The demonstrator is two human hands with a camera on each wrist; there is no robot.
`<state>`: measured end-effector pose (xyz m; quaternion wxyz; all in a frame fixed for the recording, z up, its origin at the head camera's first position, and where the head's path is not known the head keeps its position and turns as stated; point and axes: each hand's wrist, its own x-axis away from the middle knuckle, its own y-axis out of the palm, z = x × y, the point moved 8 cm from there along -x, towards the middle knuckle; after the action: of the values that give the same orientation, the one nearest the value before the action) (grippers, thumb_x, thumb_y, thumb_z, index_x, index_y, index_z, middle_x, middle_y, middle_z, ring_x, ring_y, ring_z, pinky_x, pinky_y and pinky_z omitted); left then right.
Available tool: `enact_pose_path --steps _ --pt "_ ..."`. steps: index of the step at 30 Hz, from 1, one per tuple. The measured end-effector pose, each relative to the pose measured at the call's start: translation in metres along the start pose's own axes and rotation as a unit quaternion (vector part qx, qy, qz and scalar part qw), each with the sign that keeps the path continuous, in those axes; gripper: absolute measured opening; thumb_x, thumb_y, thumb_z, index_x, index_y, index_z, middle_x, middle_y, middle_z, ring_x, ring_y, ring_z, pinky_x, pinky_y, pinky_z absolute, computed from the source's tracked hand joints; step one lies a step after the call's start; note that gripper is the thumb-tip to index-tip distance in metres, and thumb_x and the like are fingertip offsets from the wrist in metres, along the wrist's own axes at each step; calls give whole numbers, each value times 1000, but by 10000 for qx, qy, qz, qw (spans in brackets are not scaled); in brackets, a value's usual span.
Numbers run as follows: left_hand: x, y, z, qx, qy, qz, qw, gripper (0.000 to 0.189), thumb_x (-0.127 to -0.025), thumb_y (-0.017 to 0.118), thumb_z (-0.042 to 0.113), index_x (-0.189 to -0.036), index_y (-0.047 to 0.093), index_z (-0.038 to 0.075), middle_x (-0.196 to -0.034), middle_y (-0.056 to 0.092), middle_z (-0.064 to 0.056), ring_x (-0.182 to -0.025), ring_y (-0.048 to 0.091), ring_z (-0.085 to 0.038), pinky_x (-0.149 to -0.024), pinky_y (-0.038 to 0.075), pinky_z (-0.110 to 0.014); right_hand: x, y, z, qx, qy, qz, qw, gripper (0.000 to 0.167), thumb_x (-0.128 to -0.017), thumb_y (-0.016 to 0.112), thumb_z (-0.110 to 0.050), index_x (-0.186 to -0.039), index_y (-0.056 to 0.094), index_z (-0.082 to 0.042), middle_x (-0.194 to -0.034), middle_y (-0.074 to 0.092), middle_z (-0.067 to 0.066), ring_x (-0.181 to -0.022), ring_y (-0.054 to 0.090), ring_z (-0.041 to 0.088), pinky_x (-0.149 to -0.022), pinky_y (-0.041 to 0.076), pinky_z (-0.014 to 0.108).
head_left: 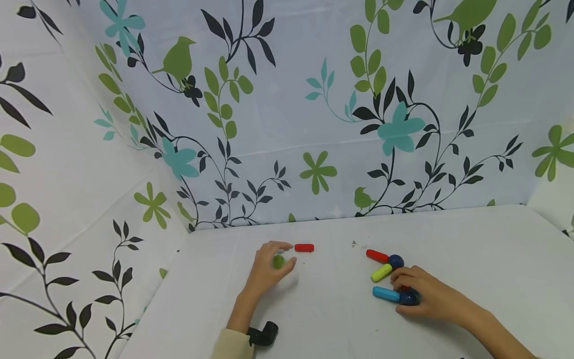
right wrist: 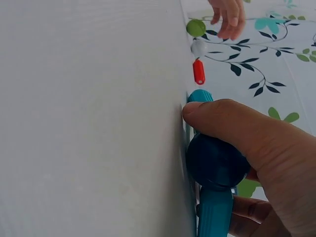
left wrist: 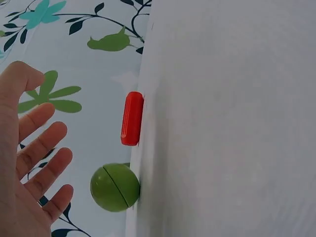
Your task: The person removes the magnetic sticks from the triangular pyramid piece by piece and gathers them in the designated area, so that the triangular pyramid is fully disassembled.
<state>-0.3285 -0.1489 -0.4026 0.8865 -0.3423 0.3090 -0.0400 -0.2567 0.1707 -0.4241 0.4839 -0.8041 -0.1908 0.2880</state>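
My left hand (head_left: 264, 269) hovers over the left side of the white table, fingers spread and holding nothing. A green ball (left wrist: 115, 187) lies by it, with a short red stick (head_left: 304, 248) just beyond its fingertips. On the right, my right hand (head_left: 426, 294) grips a dark blue ball (right wrist: 217, 160) joined to light blue sticks (right wrist: 215, 212), its thumb along one side. Beside those fingers lie another red stick (head_left: 377, 256), a second dark blue ball (head_left: 396, 261) and a yellow-green stick (head_left: 381, 272). My right fingers partly hide a red piece.
The white table (head_left: 332, 309) meets a patterned cloth backdrop (head_left: 287, 124) of leaves and birds at its far edge. In the right wrist view, a whitish ball (right wrist: 199, 48) shows between the green ball and the red stick. A black band is on the left wrist.
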Motion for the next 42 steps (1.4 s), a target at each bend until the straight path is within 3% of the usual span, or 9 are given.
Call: enact_pose_path --steps 7,11,14,17,21,25,32,42 --pt "-4 18 26 -17 314 -508 9982 26 -86 72 20 -110 68 13 -108 67 -4 -110 56 -19 -98 40 -52 0 -2 -3 111 -142 121 9998 28 -79 79 -39 -98 67 -23 -112 60 -1 -100 50 15 -84 54 28" --pt "-4 30 39 -32 353 -859 9957 28 -87 71 22 -114 68 15 -112 65 4 -111 56 -16 -99 43 -45 0 -3 -2 83 33 45 10000 29 -79 79 -39 -100 67 -23 -114 60 0 -100 50 15 -86 54 29" --pt "-2 42 50 -65 581 -1147 9917 31 -88 69 25 -117 66 13 -114 65 7 -109 57 -13 -97 47 -40 0 -3 0 -38 221 -60 9997 31 -79 79 -40 -102 65 -24 -116 61 1 -101 50 15 -87 53 29" --pt "2 54 61 -107 837 -1407 9864 31 -89 68 28 -117 66 14 -114 65 6 -108 57 -11 -97 45 -39 0 -2 -1 -159 102 3 9998 33 -78 80 -38 -101 62 -25 -116 61 2 -101 49 14 -88 52 27" --pt "9 66 74 -145 960 -1745 9799 31 -90 68 30 -118 65 16 -113 66 2 -108 58 -13 -99 43 -38 0 0 -4 -267 -130 115 9995 33 -77 82 -35 -99 58 -26 -114 61 1 -100 48 12 -86 51 25" --pt "16 74 85 -300 1080 -2018 9730 32 -91 67 32 -119 65 18 -112 65 3 -107 58 -12 -96 45 -33 -1 6 -4 -409 -49 -53 9991 31 -78 81 -37 -97 57 -27 -113 61 0 -99 48 12 -86 51 25" --pt "18 89 98 -298 1188 -2456 9616 33 -93 64 33 -123 63 19 -117 63 6 -111 55 -4 -97 45 -29 -2 7 -2 -364 357 -294 9983 29 -79 79 -42 -96 58 -30 -115 60 -3 -100 50 13 -86 53 28" --pt "20 123 103 -5 1161 -3171 9412 34 -95 64 25 -129 59 20 -121 59 4 -98 58 0 -87 45 -13 -1 5 -4 -413 309 -265 9983 29 -80 77 -44 -97 58 -32 -116 61 -2 -99 50 12 -85 53 28"
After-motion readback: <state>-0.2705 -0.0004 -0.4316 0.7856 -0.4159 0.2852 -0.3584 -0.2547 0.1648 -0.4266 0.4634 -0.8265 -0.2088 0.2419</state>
